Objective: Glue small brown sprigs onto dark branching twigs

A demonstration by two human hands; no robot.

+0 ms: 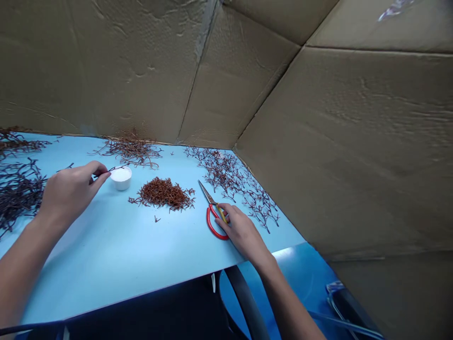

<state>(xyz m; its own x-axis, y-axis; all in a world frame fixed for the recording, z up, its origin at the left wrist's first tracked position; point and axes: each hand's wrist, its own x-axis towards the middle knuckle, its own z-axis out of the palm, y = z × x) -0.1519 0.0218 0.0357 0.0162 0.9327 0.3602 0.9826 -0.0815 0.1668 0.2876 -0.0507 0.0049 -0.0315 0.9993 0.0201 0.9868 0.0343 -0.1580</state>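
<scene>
My left hand (76,189) pinches a thin dark branching twig (117,168) between thumb and fingertips. The twig's tip reaches over a small round white cup (121,179), which has white contents. On the right, my right hand (242,231) closes around the handle side of a pair of scissors (211,202). One red loop shows in full, and a yellow strip lies under my fingers; the rest of the grip is hidden. The scissors' blades point away, up and left. Between my hands lies a heap of short reddish-brown twig pieces (164,193).
Dark twigs (21,189) are piled at the left, beside my left wrist. Thin brown stems (132,148) lie at the back, and branching dark red twigs (226,170) spread along the right. Cardboard walls (148,66) enclose the light blue table (141,255). A chair armrest (246,302) stands below its front edge.
</scene>
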